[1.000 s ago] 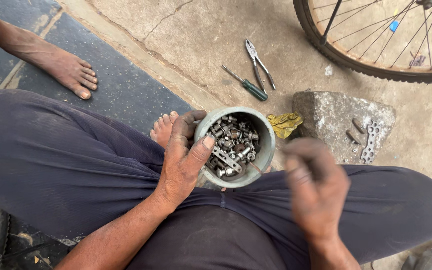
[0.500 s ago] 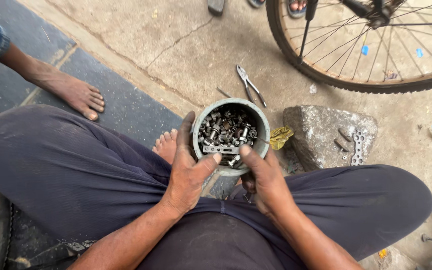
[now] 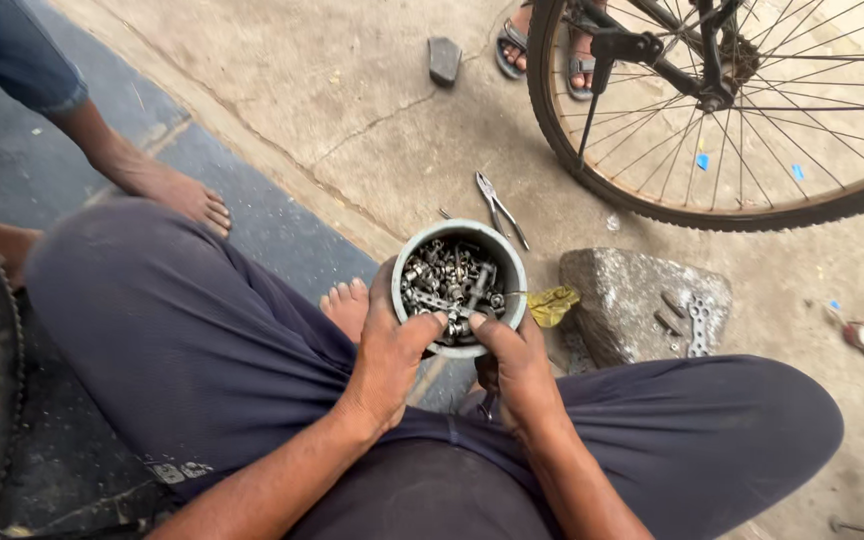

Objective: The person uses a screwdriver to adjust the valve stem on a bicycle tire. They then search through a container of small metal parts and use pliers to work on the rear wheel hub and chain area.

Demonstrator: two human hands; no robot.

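A round grey metal tin (image 3: 507, 262) full of small nuts, bolts and metal bits (image 3: 447, 285) sits between my knees. My left hand (image 3: 389, 360) grips the tin's near-left side, thumb hooked over the rim. My right hand (image 3: 514, 362) holds the near-right side, thumb tip on the rim over the parts. My legs in dark trousers (image 3: 182, 350) spread to either side, and my bare toes (image 3: 346, 302) show just left of the tin.
Pliers (image 3: 497, 207) lie on the concrete beyond the tin. A grey stone (image 3: 632, 295) with a flat multi-hole spanner (image 3: 698, 323) lies to the right, a yellow scrap (image 3: 550, 305) beside it. A bicycle wheel (image 3: 652, 205) stands at top right. Another person's bare foot (image 3: 177, 192) is at left, sandalled feet (image 3: 542, 50) at top.
My right hand came in from the lower right and took hold of the tin's rim. The view tilted, so the wheel and pliers sit lower in the picture.
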